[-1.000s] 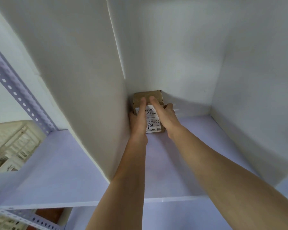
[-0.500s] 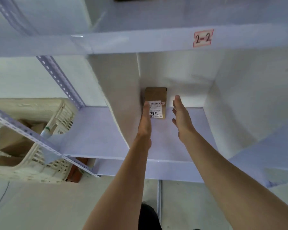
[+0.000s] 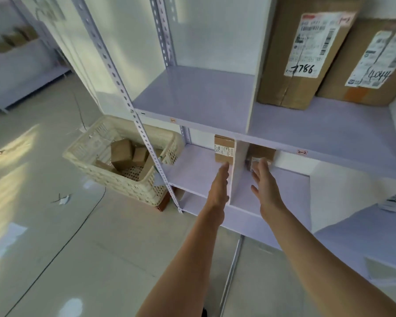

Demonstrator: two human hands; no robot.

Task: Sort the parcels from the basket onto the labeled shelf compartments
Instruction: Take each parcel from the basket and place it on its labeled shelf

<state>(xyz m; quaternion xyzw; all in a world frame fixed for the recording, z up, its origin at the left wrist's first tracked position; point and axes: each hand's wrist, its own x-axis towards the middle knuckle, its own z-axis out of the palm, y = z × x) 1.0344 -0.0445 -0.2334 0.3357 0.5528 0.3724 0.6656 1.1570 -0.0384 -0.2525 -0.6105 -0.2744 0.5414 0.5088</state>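
Floor (image 3: 55, 259): pale glossy tiles, sunlit patches on the left side of frame, soft glare spots bottom centre.
Thin black cable (image 3: 62, 245) lies on the tiles, running diagonally from centre-left down to the bottom left edge.
White paper scrap (image 3: 63, 199) lies on the floor just left of the cable; a small dark scrap (image 3: 1, 152) lies at the far left.
Second rack (image 3: 25, 72) stands upper left, blurred, with brown boxes (image 3: 14, 40) on its top level.
Reddish-brown block (image 3: 164, 203) sits under the near corner of the basket (image 3: 124, 186), touching it.
White wall behind, upper centre.
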